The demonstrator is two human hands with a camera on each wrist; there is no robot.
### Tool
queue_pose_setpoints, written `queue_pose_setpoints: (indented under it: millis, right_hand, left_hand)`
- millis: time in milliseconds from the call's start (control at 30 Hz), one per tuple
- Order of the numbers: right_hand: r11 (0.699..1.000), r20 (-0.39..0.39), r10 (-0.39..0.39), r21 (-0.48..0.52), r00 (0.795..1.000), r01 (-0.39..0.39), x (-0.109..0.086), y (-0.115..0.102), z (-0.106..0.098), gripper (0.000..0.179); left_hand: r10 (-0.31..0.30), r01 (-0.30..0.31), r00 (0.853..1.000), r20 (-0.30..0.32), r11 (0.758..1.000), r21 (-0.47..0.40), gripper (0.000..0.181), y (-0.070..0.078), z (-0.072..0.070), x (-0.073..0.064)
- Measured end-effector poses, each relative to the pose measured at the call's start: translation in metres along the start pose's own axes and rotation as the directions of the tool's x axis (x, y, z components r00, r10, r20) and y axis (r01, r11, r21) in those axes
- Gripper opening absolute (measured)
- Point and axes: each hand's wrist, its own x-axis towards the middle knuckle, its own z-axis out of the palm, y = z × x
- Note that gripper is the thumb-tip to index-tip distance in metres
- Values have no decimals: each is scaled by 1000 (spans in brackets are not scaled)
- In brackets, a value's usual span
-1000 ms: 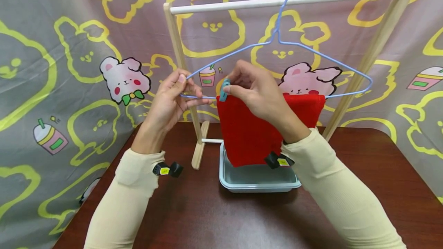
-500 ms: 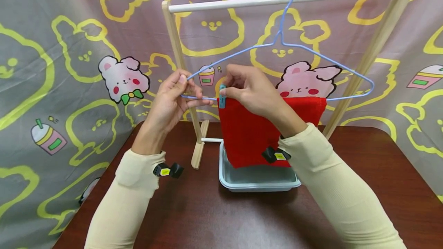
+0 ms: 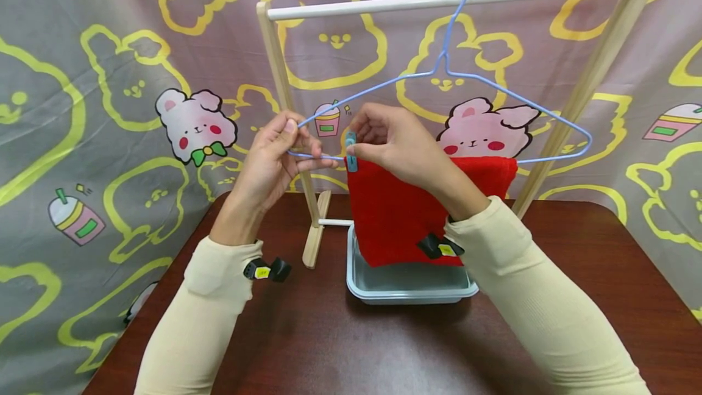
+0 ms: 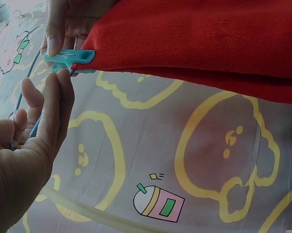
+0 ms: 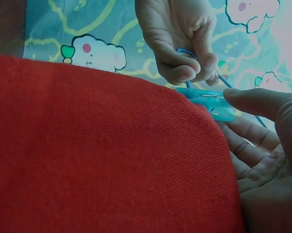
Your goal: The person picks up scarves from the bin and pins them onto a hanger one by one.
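Observation:
My left hand [image 3: 278,151] grips the left end of a blue wire hanger [image 3: 445,61], thumb against its sloping arm and lower fingers along the bottom bar. Over that bar hangs a red cloth [image 3: 406,218], probably a towel. At the cloth's upper left corner, my right hand [image 3: 403,145] pinches a teal clothespin [image 3: 351,162] between thumb and fingers. In the left wrist view the clothespin [image 4: 71,57] straddles the cloth's corner at the bar, just above the left fingertips. The right wrist view shows the thumb on the clothespin's [image 5: 211,104] outer end.
Behind the hanger stands a wooden rack with a white top rail [image 3: 356,7] and a wooden foot [image 3: 317,230]. A pale blue basin [image 3: 411,294] sits on the dark table [image 3: 285,334] beneath the cloth. A patterned curtain [image 3: 208,66] closes off the back and sides.
The clothespin has come down over the cloth's corner and turned from tilted to upright, with my right hand shifting slightly left and down. The hanger's hook has swung slightly right.

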Motion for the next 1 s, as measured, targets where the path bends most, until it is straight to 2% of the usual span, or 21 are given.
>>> queue_pose_setpoints:
  millis: [267,400,633,733,833,1000]
  right_hand:
    - [1000,4,-2,-23,1000,2,-8,-1,-8,26]
    - [997,-36,-11,-73,999,8,-20,-2,-18,28]
    - [984,-118,-72,-173,990,50,-54,-3,-42,24]
    - [974,-150,-61,-224,987,26,-72,-3,-54,25]
    - [973,-176,-30,-232,984,-12,-89,1,-65,30]
    - [956,-225,-66,-292,972,-2,-115,17,-77,40]
  left_hand:
    - [10,-10,1000,-9,1000,-10,27,-1,-1,0]
    - [9,-9,1000,-13,1000,-11,26,-2,-3,0]
    - [9,-9,1000,-27,1000,1,26,-3,-4,-1]
    - [12,-12,999,-32,1000,-5,26,-4,-5,-2]
    - [17,-17,999,-36,1000,-13,26,-4,-5,-3]
    - [14,-14,999,-35,1000,-14,26,-3,-6,-3]
